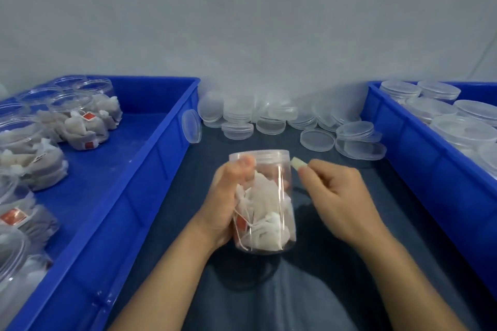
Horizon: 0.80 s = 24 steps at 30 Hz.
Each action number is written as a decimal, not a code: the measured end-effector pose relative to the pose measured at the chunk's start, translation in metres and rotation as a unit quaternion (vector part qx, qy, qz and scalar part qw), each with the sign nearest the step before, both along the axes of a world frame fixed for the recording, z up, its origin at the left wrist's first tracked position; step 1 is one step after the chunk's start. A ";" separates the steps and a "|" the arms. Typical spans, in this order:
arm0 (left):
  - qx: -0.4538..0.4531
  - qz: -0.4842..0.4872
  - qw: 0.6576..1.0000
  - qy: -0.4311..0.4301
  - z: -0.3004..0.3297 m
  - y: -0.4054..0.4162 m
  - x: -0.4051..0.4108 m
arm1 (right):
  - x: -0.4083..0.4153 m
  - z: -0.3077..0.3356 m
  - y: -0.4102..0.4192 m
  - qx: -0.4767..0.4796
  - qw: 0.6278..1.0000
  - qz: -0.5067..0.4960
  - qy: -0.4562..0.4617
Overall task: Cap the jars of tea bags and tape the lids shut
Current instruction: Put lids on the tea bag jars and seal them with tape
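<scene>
— What did we see nearest to us?

— Two bare forearms reached forward over a dark cloth surface (309, 290). Our left hand (226, 201) was wrapped around a clear plastic jar of tea bags (265, 204), the thumb lying up near the lid and the fingers curled behind the wall. The jar was held off the cloth, tilted slightly, with its clear lid (259, 154) already on.

— And the other hand?

— Our right hand (338, 191) sat just beside the jar, fingers bent, thumb and forefinger pinching a short piece of pale tape (296, 163). The free end of the tape was just beside the lid's rim; we could not tell whether it touched.

— What lay to the sides?

— On the left, a blue crate (150, 169) held open, uncapped jars stuffed with tea bags (80, 126), some with red tags showing. On the right, a second blue crate (419, 158) held jars with lids on (441, 113).

— Farther back?

— Between the crates, a heap of loose clear lids (271, 115) lay against the grey wall (242, 21), one lid (191, 126) leaning upright on the left crate's side. Nothing stood between the hands and the jar.
</scene>
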State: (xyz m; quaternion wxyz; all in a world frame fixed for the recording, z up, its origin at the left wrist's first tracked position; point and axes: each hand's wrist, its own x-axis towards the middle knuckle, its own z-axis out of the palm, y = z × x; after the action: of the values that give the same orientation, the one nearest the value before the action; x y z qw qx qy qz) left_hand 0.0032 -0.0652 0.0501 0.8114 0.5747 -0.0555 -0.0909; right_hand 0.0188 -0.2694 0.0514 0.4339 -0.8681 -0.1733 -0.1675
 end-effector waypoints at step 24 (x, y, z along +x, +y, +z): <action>0.117 0.148 0.974 -0.126 -0.010 -0.017 -0.002 | -0.006 0.007 0.011 0.221 0.972 0.058 0.052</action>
State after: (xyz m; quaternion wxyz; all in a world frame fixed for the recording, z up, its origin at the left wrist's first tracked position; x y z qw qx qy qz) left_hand 0.0013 -0.0823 0.0398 0.7293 0.6745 -0.0603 0.0978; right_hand 0.0128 -0.2587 0.0586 0.6322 -0.7468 -0.1595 -0.1312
